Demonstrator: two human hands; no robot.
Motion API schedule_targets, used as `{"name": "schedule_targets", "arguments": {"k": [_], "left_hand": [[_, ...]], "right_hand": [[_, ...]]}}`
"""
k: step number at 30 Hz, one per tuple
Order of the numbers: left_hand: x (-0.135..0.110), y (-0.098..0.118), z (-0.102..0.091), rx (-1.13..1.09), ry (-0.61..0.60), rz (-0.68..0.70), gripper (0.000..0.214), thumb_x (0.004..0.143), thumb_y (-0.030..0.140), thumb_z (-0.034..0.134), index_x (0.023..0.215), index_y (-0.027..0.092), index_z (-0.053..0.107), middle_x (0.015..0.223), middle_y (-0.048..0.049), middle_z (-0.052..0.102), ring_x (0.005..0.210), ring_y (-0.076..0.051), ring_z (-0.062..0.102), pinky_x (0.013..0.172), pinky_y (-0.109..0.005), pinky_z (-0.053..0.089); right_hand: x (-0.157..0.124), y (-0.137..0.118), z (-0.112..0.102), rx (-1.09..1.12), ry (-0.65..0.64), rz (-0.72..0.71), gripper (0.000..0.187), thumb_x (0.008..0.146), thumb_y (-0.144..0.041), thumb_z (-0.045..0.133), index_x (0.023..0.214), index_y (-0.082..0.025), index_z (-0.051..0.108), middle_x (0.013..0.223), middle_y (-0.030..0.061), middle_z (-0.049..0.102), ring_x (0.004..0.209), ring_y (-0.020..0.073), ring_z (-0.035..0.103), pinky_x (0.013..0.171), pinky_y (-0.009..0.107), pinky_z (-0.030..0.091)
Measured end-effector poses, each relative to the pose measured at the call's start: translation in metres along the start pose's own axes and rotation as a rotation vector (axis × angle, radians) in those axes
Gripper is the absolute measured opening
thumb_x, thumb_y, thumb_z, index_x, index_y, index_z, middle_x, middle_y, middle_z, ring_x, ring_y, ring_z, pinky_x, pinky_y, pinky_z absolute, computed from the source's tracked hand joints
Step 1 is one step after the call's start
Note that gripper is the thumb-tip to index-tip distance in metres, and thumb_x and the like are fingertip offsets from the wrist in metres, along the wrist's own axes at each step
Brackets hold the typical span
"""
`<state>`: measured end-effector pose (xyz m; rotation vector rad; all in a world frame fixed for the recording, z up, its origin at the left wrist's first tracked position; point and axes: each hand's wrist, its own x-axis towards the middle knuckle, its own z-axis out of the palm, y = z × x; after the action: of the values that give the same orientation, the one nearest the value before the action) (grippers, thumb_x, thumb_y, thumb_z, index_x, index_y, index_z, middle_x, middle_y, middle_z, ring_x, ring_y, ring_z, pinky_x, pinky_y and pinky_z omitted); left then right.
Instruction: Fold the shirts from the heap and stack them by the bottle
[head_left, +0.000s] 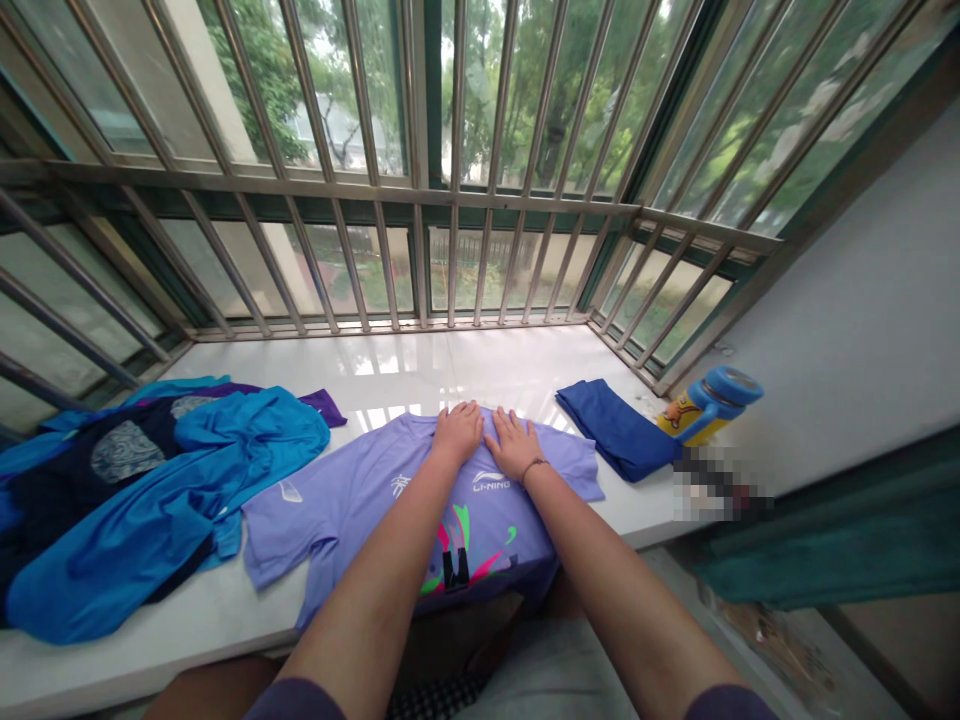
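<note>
A light purple T-shirt (352, 495) with a printed front lies spread on the white windowsill (420, 370), its lower hem hanging over the front edge. My left hand (457, 430) lies flat on the shirt near its collar, fingers stretched out. My right hand (514, 443) rests flat beside it, almost touching, with a thin band on the wrist. Neither hand holds anything.
A heap of blue and dark garments (135, 490) lies on the sill's left. A folded dark blue cloth (619, 425) sits at the right, beside a yellow bottle with a blue lid (709, 400). Metal window bars (450, 200) enclose the sill's back and sides.
</note>
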<state>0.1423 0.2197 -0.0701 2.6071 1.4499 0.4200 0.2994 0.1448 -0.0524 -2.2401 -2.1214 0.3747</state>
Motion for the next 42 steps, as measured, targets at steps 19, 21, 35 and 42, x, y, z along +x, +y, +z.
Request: {"name": "schedule_targets", "arguments": {"k": [19, 21, 35, 42], "left_hand": [[0.000, -0.008, -0.002, -0.036, -0.053, 0.026, 0.053, 0.113, 0.035, 0.033, 0.160, 0.028, 0.057, 0.170, -0.0072, 0.052, 0.159, -0.028, 0.045, 0.131, -0.061, 0.031], [0.001, -0.007, -0.002, -0.036, -0.055, 0.024, 0.053, 0.113, 0.035, 0.033, 0.160, 0.028, 0.057, 0.171, -0.0070, 0.052, 0.159, -0.027, 0.045, 0.132, -0.061, 0.030], [-0.001, -0.006, -0.005, -0.041, -0.057, 0.016, 0.053, 0.111, 0.032, 0.038, 0.161, 0.030, 0.056, 0.171, -0.0066, 0.051, 0.160, -0.027, 0.045, 0.133, -0.060, 0.030], [-0.001, -0.007, -0.003, -0.045, -0.050, 0.010, 0.053, 0.110, 0.030, 0.039, 0.161, 0.030, 0.056, 0.172, -0.0057, 0.050, 0.160, -0.026, 0.045, 0.133, -0.058, 0.029]], "right_hand": [[-0.124, 0.120, -0.001, -0.103, 0.153, 0.347, 0.067, 0.112, -0.040, 0.034, 0.170, -0.006, 0.041, 0.177, 0.0213, 0.037, 0.162, 0.0328, 0.036, 0.130, 0.048, 0.032], [-0.133, 0.117, -0.003, -0.106, 0.238, 0.442, 0.064, 0.111, -0.045, 0.040, 0.161, -0.007, 0.052, 0.163, 0.0262, 0.053, 0.149, 0.0353, 0.053, 0.122, 0.047, 0.042], [-0.092, 0.127, -0.023, 0.311, 0.297, 0.603, 0.031, 0.102, -0.034, 0.054, 0.114, -0.015, 0.075, 0.110, 0.0194, 0.080, 0.104, 0.0300, 0.076, 0.089, 0.033, 0.053], [-0.075, 0.135, -0.027, 0.490, 0.395, 0.646, 0.043, 0.104, -0.040, 0.047, 0.131, -0.013, 0.068, 0.116, 0.0181, 0.080, 0.103, 0.0268, 0.076, 0.084, 0.032, 0.055]]}}
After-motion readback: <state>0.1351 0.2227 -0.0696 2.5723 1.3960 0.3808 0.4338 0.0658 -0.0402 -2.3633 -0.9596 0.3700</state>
